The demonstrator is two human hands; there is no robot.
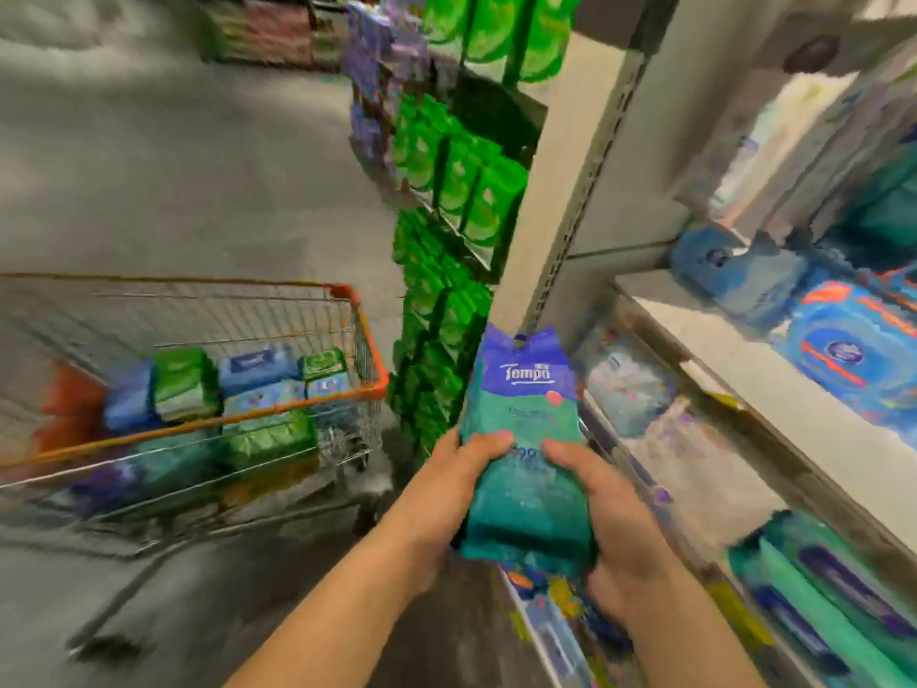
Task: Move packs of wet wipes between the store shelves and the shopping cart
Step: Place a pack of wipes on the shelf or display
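Both hands carry one pack (526,439) of wet wipes in front of the body. The left hand (446,494) grips the pack's left edge, thumb curled over the front face. The right hand (615,533) grips the right edge and cups the lower corner, thumb also over the front. The pack is soft and long; the two-sided grip, low on its body, probably keeps it from sagging or twisting. It is held upright with the printed face toward the camera, blue header with hang hole at the top, teal body below.

The pack is in the air, touching neither cart nor shelves. It hangs just beside the shelf upright (570,230), between the cart on the left and the shelves on the right. The direction of transfer cannot be told from this view.

To the right, the shelves (744,360) carry flat blue and teal packs; the middle board has bare surface near its front edge, which could take another pack. Detail here is blurred.

To the left, the cart (369,350) stands in the aisle, apart from the hands. It holds several blue, green and teal packs, set close together against its near right corner.

Further along the aisle, green packs (461,191) hang in columns from the next bay.
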